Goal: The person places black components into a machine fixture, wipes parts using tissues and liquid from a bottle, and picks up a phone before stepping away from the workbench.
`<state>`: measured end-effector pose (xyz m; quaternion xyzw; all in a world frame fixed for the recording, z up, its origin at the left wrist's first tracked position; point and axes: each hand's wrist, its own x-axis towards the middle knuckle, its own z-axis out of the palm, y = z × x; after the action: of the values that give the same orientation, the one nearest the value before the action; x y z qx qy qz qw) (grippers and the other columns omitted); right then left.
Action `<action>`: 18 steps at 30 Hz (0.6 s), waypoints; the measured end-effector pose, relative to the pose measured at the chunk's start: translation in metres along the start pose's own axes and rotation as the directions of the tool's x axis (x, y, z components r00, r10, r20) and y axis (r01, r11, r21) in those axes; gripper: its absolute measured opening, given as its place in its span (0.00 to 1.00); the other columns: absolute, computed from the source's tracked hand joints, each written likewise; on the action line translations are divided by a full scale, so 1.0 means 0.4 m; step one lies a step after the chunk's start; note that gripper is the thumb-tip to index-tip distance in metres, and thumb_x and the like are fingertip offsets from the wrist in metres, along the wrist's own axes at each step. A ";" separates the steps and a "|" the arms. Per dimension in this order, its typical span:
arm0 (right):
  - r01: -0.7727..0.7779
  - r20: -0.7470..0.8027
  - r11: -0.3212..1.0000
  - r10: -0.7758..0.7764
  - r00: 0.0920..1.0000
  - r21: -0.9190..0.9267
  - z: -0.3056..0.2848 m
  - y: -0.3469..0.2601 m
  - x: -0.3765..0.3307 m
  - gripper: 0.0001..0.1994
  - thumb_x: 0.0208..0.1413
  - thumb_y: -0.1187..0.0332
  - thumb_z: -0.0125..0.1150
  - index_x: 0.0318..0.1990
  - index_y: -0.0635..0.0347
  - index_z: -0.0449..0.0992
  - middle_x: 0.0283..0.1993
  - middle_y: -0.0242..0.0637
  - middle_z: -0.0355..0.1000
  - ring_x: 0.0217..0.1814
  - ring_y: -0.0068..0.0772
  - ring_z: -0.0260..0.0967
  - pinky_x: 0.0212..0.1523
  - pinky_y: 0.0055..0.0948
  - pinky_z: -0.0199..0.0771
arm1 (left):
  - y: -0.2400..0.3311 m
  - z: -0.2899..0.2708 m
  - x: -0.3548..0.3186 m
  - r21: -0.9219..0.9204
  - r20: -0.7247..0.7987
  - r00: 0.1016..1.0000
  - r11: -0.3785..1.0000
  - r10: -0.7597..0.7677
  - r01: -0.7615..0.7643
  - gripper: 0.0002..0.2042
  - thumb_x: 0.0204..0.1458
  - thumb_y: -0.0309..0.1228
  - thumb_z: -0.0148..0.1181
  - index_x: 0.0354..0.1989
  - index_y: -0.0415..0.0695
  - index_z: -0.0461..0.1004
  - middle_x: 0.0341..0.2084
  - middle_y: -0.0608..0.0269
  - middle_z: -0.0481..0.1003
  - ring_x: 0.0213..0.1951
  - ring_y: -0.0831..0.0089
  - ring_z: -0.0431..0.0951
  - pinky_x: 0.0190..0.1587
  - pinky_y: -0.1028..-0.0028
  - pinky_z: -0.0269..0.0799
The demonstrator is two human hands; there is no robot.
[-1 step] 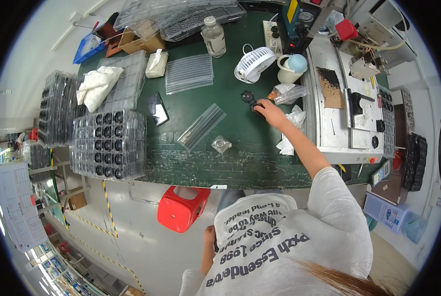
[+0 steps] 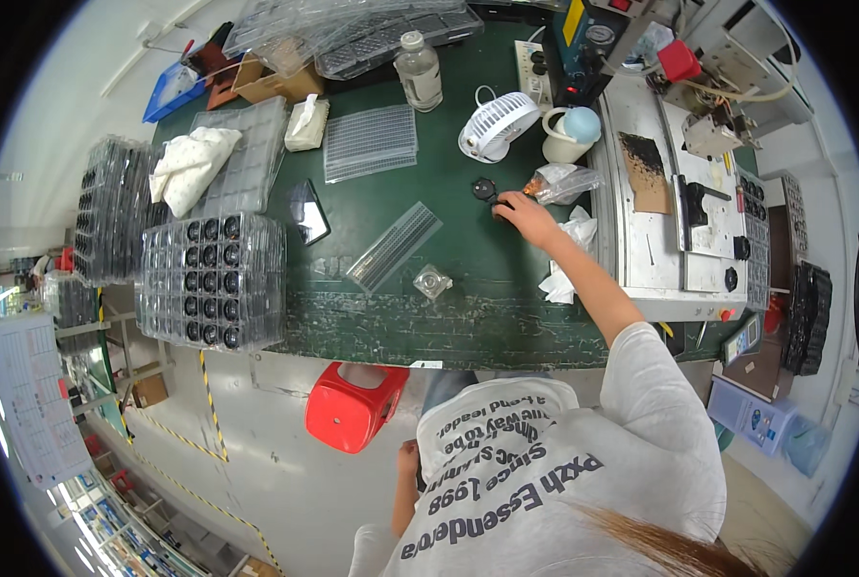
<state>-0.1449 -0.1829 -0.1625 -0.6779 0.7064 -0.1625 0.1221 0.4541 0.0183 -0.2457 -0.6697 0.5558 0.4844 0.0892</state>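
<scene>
My right hand (image 2: 530, 219) reaches over the green table with its fingers closed at a small black part (image 2: 498, 205), mostly covered by the fingertips. Just beyond it, touching or nearly so, lies a black round piece (image 2: 484, 188). My left hand (image 2: 407, 460) is low beside my body, below the table edge; its fingers are largely hidden by the shirt. A small clear plastic piece (image 2: 432, 282) and a clear perforated strip (image 2: 395, 247) lie left of my right arm. Crumpled white tissue (image 2: 572, 255) and a plastic bag with orange bits (image 2: 564, 183) are right of the hand.
Stacked clear trays with black round parts (image 2: 212, 282) stand at the left, near a phone (image 2: 308, 213). A white fan (image 2: 499, 126), a cup (image 2: 566, 144) and a bottle (image 2: 418, 72) stand farther back. Machinery (image 2: 684, 231) borders the right; a red stool (image 2: 356, 406) stands below the table.
</scene>
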 end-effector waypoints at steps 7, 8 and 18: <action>0.271 0.059 0.945 -0.265 0.963 -0.181 -0.004 0.050 0.051 0.13 0.46 0.71 0.52 0.42 0.51 0.69 0.51 0.30 0.63 0.57 0.35 0.60 0.51 0.34 0.65 | 0.021 0.008 0.052 -0.079 0.008 0.998 0.995 -0.059 0.060 0.13 0.50 0.32 0.52 0.42 0.40 0.73 0.32 0.50 0.77 0.36 0.61 0.78 0.39 0.68 0.71; 0.145 -0.007 0.985 -0.147 0.989 -0.092 -0.004 0.048 0.048 0.15 0.45 0.75 0.51 0.43 0.51 0.69 0.51 0.31 0.64 0.56 0.38 0.61 0.52 0.35 0.65 | 0.033 0.005 0.050 -0.103 -0.001 0.998 0.992 -0.066 0.066 0.13 0.50 0.32 0.52 0.42 0.40 0.73 0.31 0.50 0.77 0.35 0.61 0.78 0.39 0.68 0.71; -0.103 0.128 0.993 0.108 0.986 -0.051 -0.025 0.057 0.079 0.30 0.40 0.84 0.49 0.53 0.45 0.64 0.60 0.34 0.57 0.57 0.45 0.60 0.55 0.38 0.64 | 0.073 -0.017 0.075 -0.163 -0.008 0.996 0.983 -0.088 0.085 0.12 0.49 0.30 0.53 0.41 0.40 0.73 0.32 0.50 0.77 0.35 0.63 0.77 0.39 0.69 0.70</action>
<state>-0.1715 -0.2132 -0.1607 -0.6513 0.7352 -0.0958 0.1614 0.4309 -0.0166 -0.2527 -0.7019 0.4856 0.5186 0.0510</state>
